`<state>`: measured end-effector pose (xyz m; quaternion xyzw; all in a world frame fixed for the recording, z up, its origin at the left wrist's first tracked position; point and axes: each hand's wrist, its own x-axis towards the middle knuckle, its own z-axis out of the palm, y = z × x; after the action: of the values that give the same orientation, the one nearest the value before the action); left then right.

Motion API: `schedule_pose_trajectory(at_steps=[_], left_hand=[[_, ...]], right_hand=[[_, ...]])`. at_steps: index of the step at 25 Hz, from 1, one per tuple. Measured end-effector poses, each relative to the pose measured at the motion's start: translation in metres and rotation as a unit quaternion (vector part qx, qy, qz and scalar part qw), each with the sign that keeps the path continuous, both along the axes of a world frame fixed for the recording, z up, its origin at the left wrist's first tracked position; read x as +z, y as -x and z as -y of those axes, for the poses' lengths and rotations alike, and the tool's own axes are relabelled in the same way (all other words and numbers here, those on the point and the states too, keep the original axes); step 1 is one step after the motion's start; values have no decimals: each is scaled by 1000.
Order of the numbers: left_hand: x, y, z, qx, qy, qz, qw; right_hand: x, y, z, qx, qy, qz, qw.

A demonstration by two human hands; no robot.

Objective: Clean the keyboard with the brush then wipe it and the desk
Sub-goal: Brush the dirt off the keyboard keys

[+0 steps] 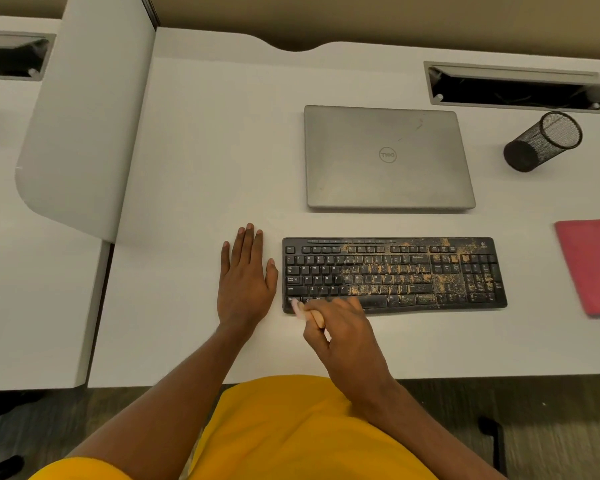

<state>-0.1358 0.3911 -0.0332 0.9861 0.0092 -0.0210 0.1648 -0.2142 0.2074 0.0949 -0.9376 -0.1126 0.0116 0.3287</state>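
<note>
A black keyboard lies on the white desk, its middle and right keys covered in tan dust; the left keys look mostly clean. My right hand grips a small brush with a light wooden handle. The pale bristles touch the keyboard's front left corner. My left hand rests flat on the desk just left of the keyboard, fingers straight. A pink cloth lies folded at the right edge of the desk.
A closed grey laptop sits behind the keyboard. A black mesh pen cup lies tipped on its side at the back right, near an open cable tray. A white divider panel stands at the left.
</note>
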Motion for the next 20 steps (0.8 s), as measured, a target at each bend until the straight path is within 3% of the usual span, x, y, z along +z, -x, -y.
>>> schedule_pose_trajectory(at_steps=[4,9,20], left_hand=[[0,0,-1,2,-1,-6,1000],[0,0,0,5,3,-5,1000],[0,0,0,6,-2,-2,1000]], right_hand=[[-10,-10,-12,-7,-34,8,999],[-17,-9,-13,6,8,20,1000],[-12,-4,-13,11,-2,11,1000]])
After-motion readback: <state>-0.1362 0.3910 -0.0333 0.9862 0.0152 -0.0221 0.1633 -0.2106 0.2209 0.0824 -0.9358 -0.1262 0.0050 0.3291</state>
